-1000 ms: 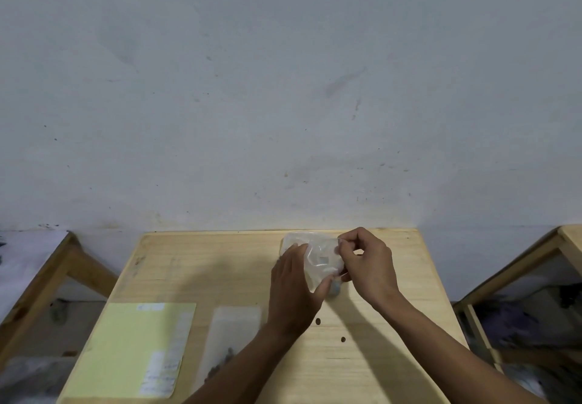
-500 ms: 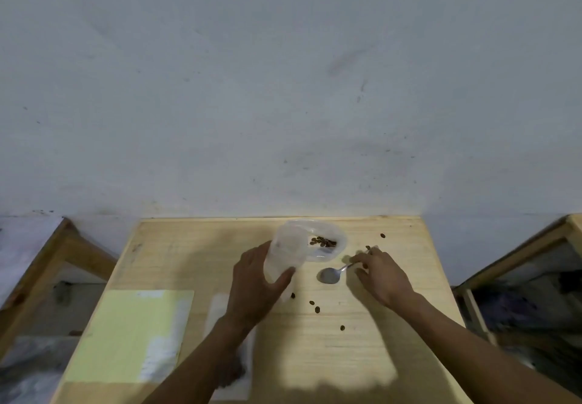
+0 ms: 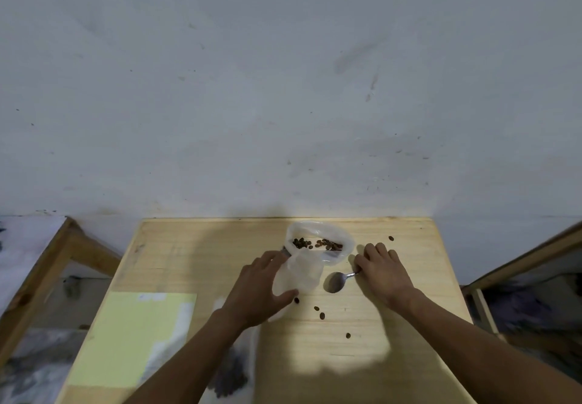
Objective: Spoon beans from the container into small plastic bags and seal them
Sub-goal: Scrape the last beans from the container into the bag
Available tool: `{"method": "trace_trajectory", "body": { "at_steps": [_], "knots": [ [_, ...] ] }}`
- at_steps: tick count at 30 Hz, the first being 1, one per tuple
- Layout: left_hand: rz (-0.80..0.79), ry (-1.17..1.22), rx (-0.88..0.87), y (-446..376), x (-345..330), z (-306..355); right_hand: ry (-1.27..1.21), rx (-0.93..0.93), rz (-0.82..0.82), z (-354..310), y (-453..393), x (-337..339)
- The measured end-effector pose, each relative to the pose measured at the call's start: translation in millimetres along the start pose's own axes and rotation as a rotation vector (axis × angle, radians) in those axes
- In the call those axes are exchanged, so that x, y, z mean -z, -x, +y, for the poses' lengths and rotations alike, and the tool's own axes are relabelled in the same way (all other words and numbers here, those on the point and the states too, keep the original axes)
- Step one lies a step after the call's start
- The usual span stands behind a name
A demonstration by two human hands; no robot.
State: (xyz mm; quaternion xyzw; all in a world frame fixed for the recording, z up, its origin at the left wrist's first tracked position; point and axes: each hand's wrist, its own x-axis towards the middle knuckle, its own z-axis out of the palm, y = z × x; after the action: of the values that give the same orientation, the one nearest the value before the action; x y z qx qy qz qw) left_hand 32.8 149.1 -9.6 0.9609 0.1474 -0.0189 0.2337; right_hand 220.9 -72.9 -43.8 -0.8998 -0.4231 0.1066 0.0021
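A clear plastic container with dark beans in it stands near the far edge of the wooden table. My left hand holds a small clear plastic bag upright just in front of the container. My right hand lies on the table and pinches the handle of a metal spoon; the spoon's bowl rests on the wood beside the bag. Several loose beans lie scattered on the table.
A yellow-green sheet lies at the table's near left. A flat plastic bag with beans lies under my left forearm. Wooden furniture stands to the left and right. A grey wall rises behind.
My hands came apart from the bag at the container. The left hand now holds the bag alone, lower and nearer. The right hand went down to the spoon and took its handle.
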Motion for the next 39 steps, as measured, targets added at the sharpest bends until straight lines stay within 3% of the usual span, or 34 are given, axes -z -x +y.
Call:
{"method": "trace_trajectory", "body": {
  "at_steps": [5, 9, 12, 19, 25, 33, 39],
  "knots": [
    [-0.048, -0.086, -0.027, -10.3, 7.7, -8.9, -0.148, 0.169, 0.061, 4.4, 10.0, 30.4],
    [-0.082, -0.138, -0.073, -16.2, 12.4, -16.6, -0.282, -0.057, 0.213, 16.0, 15.8, 42.9],
    [-0.135, -0.169, -0.134, -23.2, 12.2, -12.1, -0.283, -0.139, 0.182, 10.2, 13.1, 44.8],
    [-0.264, -0.243, -0.158, -37.6, 11.2, -1.8, -0.083, -0.009, 0.004, -12.0, 20.0, 37.2],
    [-0.339, -0.201, -0.126, -39.1, 5.6, 0.1, -0.073, -0.020, -0.008, -5.5, 25.0, 37.1],
    [-0.247, -0.252, -0.261, -26.9, -2.9, 5.4, -1.127, -0.409, 0.425, -7.4, 19.5, 35.2],
    [-0.206, -0.289, -0.323, -22.1, -6.9, 15.1, -0.856, -0.215, 0.519, -30.3, 29.0, 22.3]
  ]
}}
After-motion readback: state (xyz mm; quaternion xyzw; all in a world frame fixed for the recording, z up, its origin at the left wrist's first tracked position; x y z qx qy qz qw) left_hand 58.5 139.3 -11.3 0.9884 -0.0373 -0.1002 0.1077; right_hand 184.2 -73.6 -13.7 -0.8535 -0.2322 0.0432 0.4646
